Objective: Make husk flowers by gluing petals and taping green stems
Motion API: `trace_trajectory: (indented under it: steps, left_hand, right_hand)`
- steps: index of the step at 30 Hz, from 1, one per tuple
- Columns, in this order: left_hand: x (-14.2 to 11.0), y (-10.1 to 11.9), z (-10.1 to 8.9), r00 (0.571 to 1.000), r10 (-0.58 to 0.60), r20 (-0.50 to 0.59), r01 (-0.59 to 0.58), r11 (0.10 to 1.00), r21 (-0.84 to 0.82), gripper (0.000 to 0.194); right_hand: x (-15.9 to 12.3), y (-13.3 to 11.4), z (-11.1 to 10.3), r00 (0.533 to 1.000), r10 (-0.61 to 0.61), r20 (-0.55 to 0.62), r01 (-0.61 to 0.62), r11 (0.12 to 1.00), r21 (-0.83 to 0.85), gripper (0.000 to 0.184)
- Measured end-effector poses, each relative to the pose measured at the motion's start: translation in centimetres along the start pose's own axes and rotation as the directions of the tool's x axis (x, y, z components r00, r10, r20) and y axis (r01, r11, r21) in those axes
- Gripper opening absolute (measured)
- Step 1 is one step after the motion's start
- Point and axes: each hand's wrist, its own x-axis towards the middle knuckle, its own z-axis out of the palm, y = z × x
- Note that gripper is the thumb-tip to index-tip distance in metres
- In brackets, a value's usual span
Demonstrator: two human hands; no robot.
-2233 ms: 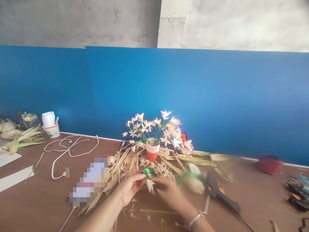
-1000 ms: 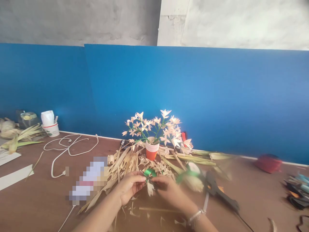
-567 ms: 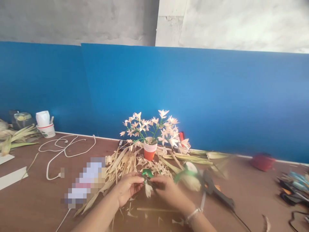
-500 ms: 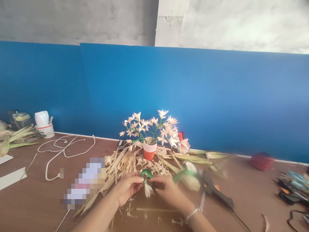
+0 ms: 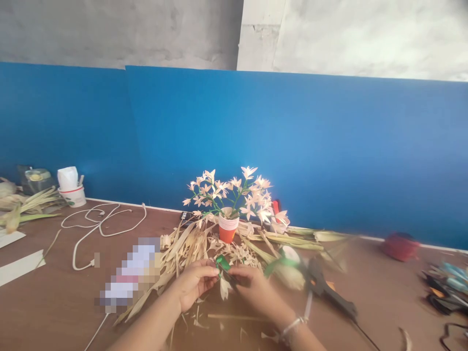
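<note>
Low in the middle of the head view, my left hand (image 5: pixel 199 282) pinches the stem of a small pale corn-husk flower (image 5: pixel 224 288), whose petals hang downward. A short length of shiny green tape (image 5: pixel 223 263) stands up between the fingertips of both hands. My right hand (image 5: pixel 252 287) is closed, its thumb and forefinger at the tape's right end. Something thin and dark lies under its fingers; I cannot make out what it is. Just beyond the hands, loose husk flowers (image 5: pixel 239 254) lie in a heap before an orange-and-white paper cup (image 5: pixel 227 233) holding green-stemmed husk flowers (image 5: pixel 256 195).
Dry husks (image 5: pixel 186 248) spread left of the cup. A glue gun (image 5: pixel 331 292) lies right of my right hand, near a pale round husk piece (image 5: pixel 288 275). Further off are a red pouch (image 5: pixel 400 246), scissors (image 5: pixel 440 297), a white cable (image 5: pixel 98 226) and a white tub (image 5: pixel 73 196).
The green tape between my fingers has gone from a rounded loop to a smaller, flatter piece. Both hands keep nearly the same place and grip. The whole view has shifted slightly.
</note>
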Motion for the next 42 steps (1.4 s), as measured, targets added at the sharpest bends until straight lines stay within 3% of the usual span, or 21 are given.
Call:
trace_trajectory:
  steps: [14,25,42]
  left_hand:
    - [-0.2,0.0,0.4,0.998,0.005,-0.058,-0.003,0.999,0.044,0.014]
    - [0.0,0.0,0.2,0.999,-0.006,-0.042,0.008,0.999,0.041,0.012]
    - [0.3,-0.3,0.0,0.999,0.006,-0.046,-0.001,0.995,0.097,0.014]
  right_hand:
    - [-0.2,0.3,-0.1,0.999,-0.035,0.018,0.036,0.999,-0.023,0.03]
    - [-0.2,-0.8,-0.8,0.998,-0.041,0.056,0.046,0.995,-0.085,0.02]
    - [-0.2,-0.5,-0.4,0.997,-0.061,0.049,0.065,0.993,-0.095,0.027]
